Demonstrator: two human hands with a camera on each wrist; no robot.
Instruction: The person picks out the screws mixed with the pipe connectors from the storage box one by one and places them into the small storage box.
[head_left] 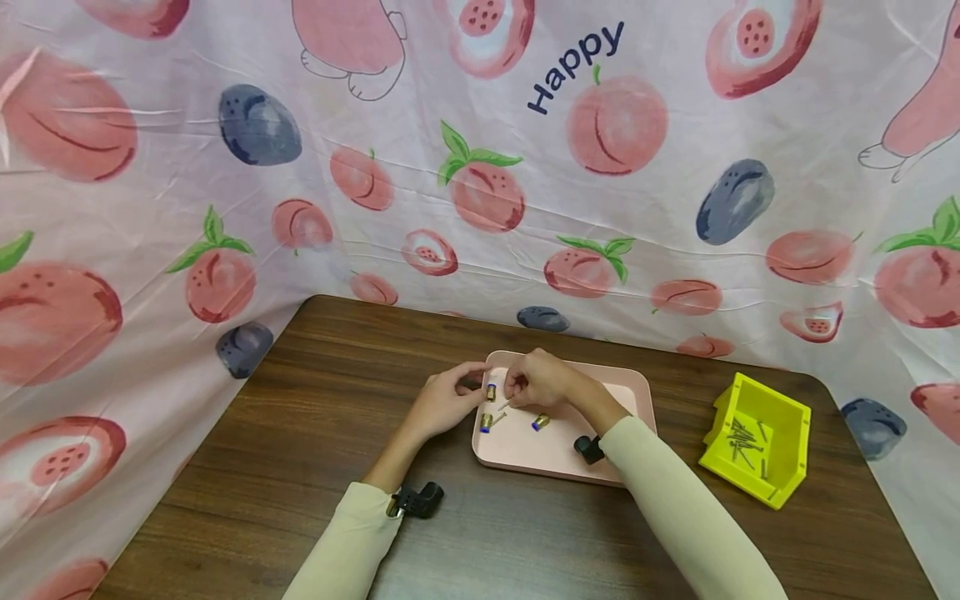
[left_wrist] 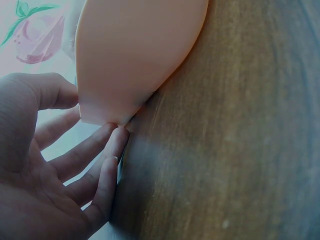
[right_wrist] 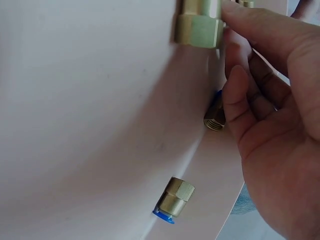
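The pink tray (head_left: 555,454) lies on the table with three brass fittings in it, each with a blue collar. One fitting (head_left: 491,392) is between the hands, another (head_left: 486,423) near the left wall, the third (head_left: 540,422) under my right wrist. My left hand (head_left: 447,402) touches the tray's left wall, its thumb at the rim and fingertips low on the outside in the left wrist view. Over the tray my right hand (head_left: 538,379) pinches a thin screw (head_left: 504,406), its fingers hiding one end. A second screw (head_left: 499,419) lies beside the left fitting.
To the right a yellow bin (head_left: 787,442) with several screws (head_left: 742,440) stands on the brown wooden table (head_left: 322,400). A fruit-printed cloth (head_left: 480,275) hangs behind and at both sides. Each wrist wears a black camera mount (head_left: 420,500).
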